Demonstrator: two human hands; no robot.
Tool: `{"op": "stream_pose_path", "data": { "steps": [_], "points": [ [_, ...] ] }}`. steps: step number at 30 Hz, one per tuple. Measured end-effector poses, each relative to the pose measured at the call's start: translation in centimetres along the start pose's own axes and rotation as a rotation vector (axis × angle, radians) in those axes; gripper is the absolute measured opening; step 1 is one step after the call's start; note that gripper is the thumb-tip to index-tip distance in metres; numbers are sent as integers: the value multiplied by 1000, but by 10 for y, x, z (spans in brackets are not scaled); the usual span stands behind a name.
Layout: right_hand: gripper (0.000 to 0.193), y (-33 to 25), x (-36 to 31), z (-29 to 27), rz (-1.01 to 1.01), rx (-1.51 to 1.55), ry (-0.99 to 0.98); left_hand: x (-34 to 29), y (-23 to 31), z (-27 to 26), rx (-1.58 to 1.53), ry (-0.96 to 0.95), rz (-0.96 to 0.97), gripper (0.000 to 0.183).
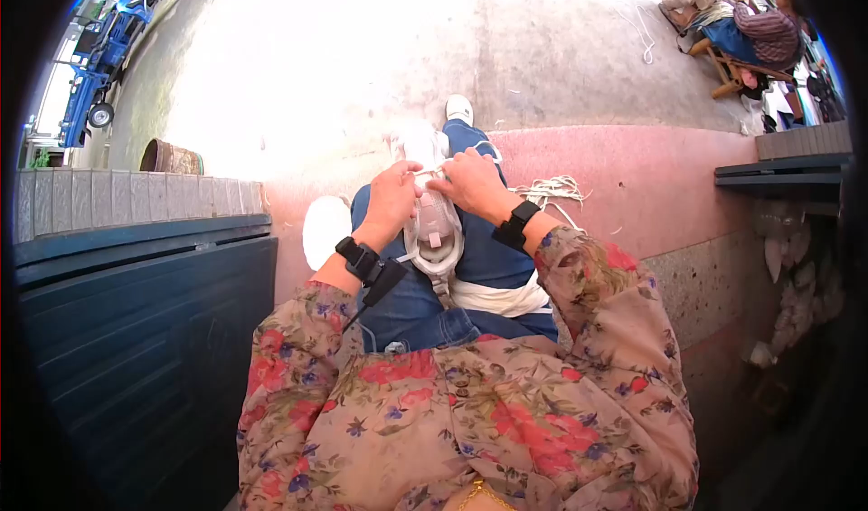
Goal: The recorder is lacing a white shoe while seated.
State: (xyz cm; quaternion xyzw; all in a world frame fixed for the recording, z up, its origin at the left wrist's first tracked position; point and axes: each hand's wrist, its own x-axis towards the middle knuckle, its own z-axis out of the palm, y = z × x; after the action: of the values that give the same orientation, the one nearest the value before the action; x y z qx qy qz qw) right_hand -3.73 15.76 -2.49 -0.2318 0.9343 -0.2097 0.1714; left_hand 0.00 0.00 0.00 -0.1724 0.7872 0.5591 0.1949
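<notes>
Pinch grip of left hand (395, 196) and right hand (472, 184), seemingly on thin lace (428, 173), over padded, round-heeled shoe (436, 220).

Both arms, in long, loose pinkish-tan sleeves with a red and violet floral print, reach from the near side toward the far side, elbows spread and bent, the forearms angling inward. The left wrist (375, 236) wears a black buckled strap (359, 260); a similar black band (515, 225) circles the right wrist. The bare left hand (393, 194) and bare right hand (472, 185) face each other, close together, backs turned up and fingers curled inward. The right thumb points left; fingertip contact is too small to judge.
</notes>
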Motion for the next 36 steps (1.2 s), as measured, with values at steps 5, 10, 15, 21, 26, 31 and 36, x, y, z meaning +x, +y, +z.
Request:
{"op": "stream_pose_path", "data": {
  "steps": [5,10,15,21,26,31,36],
  "points": [
    [25,19,20,10,-155,-74,-113,20,-4,21,591,105,336,19],
    [19,26,21,21,-209,5,-55,18,0,34,946,155,297,20],
    [19,27,17,23,-207,249,72,14,-5,38,959,171,399,17],
    [19,22,6,20,-186,185,74,3,-9,29,976,129,578,13],
    [21,-16,-40,6,-602,128,348,-50,6,-14,775,-65,473,14],
    [10,-77,-84,4,-754,211,-222,-45,-6,-68,-81,-217,-55,27],
    [19,-40,-2,2,-170,177,-75,-39,-9,-43,-202,-75,-23,27]
  ]
}}
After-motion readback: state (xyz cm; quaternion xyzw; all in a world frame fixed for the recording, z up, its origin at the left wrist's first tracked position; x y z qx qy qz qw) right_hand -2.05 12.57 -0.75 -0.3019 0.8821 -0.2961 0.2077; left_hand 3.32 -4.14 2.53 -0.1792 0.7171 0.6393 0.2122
